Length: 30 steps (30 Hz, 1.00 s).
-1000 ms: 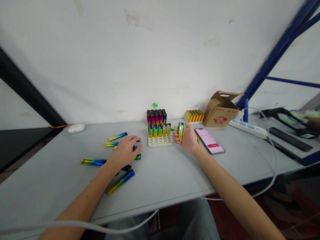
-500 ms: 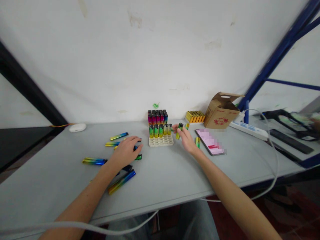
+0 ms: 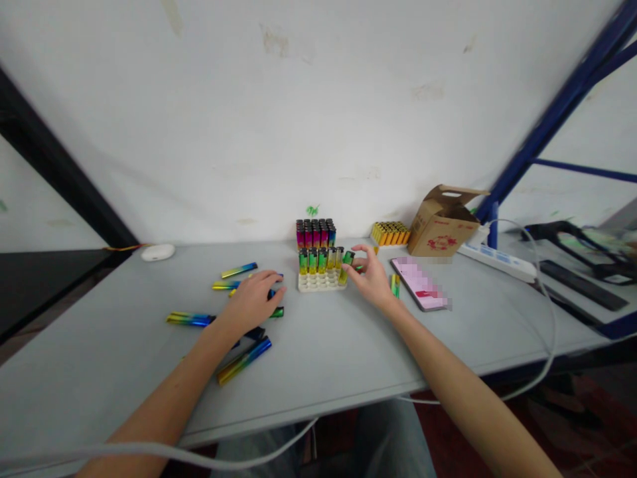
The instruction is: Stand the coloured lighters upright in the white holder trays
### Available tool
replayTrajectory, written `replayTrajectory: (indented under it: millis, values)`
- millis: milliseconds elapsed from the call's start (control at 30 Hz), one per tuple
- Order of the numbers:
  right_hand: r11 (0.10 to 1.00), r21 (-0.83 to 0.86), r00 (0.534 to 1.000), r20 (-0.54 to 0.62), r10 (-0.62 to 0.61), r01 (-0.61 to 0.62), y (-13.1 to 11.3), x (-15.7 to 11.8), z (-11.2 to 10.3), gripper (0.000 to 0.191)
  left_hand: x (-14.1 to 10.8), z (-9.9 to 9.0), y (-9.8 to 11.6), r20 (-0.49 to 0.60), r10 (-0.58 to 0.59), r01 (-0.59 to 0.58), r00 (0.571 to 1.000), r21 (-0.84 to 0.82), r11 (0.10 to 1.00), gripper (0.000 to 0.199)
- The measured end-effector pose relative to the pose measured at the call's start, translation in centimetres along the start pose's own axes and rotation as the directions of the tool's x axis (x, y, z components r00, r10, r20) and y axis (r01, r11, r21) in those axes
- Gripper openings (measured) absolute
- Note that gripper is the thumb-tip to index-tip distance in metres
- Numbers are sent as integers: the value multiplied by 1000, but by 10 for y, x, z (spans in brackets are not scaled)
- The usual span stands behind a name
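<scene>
My right hand (image 3: pixel 369 273) has its fingers round a green-yellow lighter (image 3: pixel 346 268), held upright at the right edge of a white tray with holes (image 3: pixel 322 287). Several green-yellow lighters (image 3: pixel 312 261) stand in the tray's back part; its front holes are bare. My left hand (image 3: pixel 256 296) rests over loose blue-yellow lighters on the left, fingers slightly bent and partly spread. Whether it touches one is hard to see. Near it lie a blue-yellow lighter (image 3: pixel 239 270) and a larger blue-yellow one (image 3: pixel 245 361).
Pink and blue lighters (image 3: pixel 315 233) stand behind the tray. Orange cylinders (image 3: pixel 391 233), a cardboard box (image 3: pixel 440 226), a phone (image 3: pixel 419 284) and a power strip (image 3: pixel 500 261) are on the right. A white case (image 3: pixel 158 252) sits at the left back. A cable crosses the front.
My right hand has turned and brought the green-yellow lighter left to the tray's right edge. My left hand has stayed over the loose lighters.
</scene>
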State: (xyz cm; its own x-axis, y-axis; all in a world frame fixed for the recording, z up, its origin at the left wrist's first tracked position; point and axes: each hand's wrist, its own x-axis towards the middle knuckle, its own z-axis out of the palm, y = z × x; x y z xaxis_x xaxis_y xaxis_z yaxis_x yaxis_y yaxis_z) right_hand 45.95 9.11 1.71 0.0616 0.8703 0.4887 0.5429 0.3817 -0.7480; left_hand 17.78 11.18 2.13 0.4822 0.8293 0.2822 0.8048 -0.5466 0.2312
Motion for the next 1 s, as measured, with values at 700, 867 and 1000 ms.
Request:
replayTrajectory:
  millis: [700, 867, 1000]
  values:
    - [992, 17, 984, -129, -120, 123, -3, 0, 16, 27, 0, 1, -3, 1, 27, -27, 1000, 41, 999, 44]
    - [977, -89, 967, -153, -205, 193, 0, 2, 17, 20, 0, 0, -2, -6, 24, -24, 1000, 32, 999, 42]
    - [974, -115, 967, -144, -208, 193, 2, 4, 16, 20, 0, 0, -1, 1, 22, -22, 1000, 22, 1000, 43]
